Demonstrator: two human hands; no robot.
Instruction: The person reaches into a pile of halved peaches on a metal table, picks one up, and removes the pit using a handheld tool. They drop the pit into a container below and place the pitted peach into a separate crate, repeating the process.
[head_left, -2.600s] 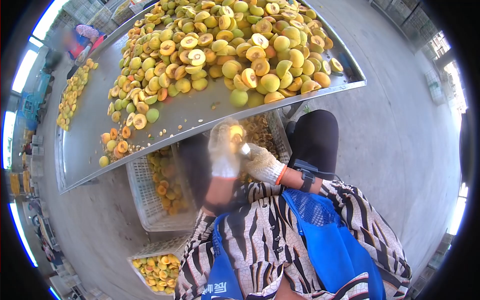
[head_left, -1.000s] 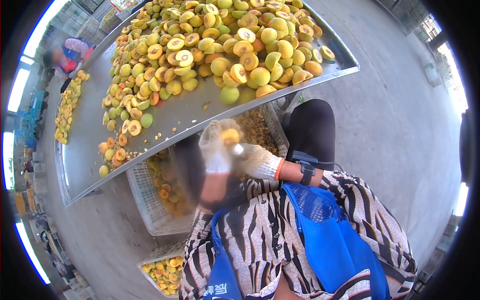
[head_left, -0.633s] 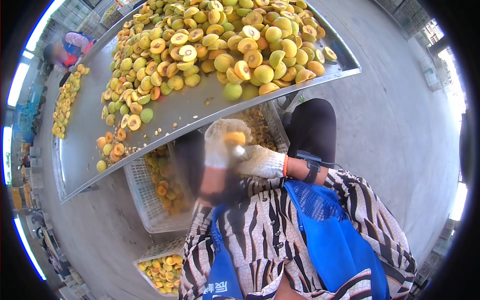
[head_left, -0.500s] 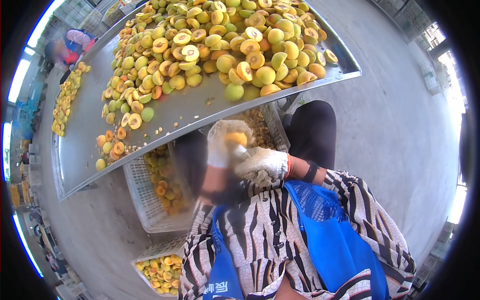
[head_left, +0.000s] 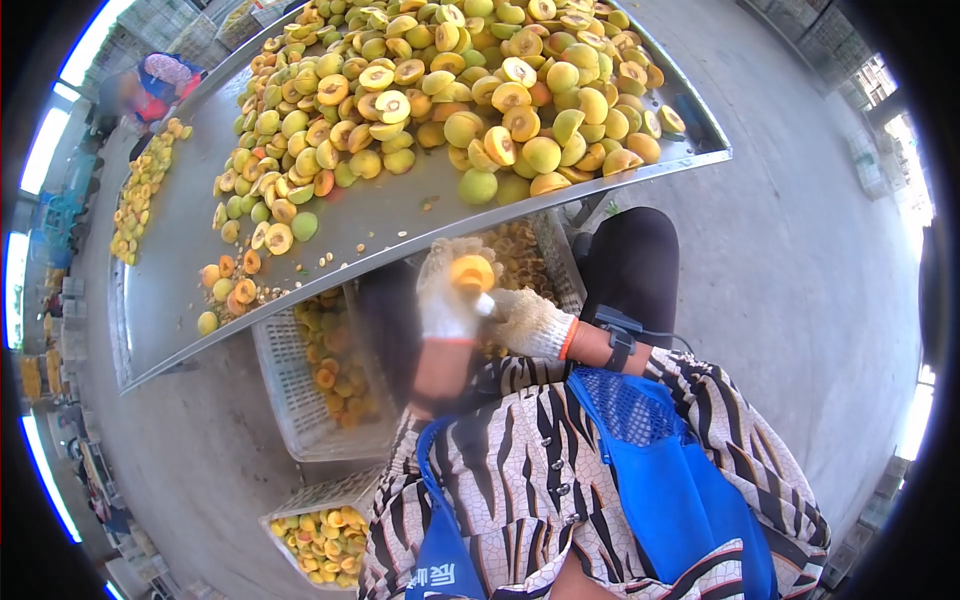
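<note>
My left hand (head_left: 447,300), in a white knit glove, is closed around an orange-yellow peach half (head_left: 472,272) held cut side up. My right hand (head_left: 530,322), also gloved, grips a small metal pitting tool (head_left: 490,303) whose tip touches the fruit's lower edge. Both hands hover over white plastic crates below the front edge of a metal table (head_left: 370,225). A big heap of whole and halved peaches (head_left: 450,80) covers the table's far part.
A white crate (head_left: 290,390) with peach halves sits under the table on the left, another crate with pits (head_left: 520,255) behind my hands, a third (head_left: 315,535) near my left side. A second person (head_left: 150,85) works at the table's far left corner. Concrete floor lies to the right.
My hands stay together on the fruit. The right hand twisted inward against the peach half, then came back out to the right with the tool still at the fruit.
</note>
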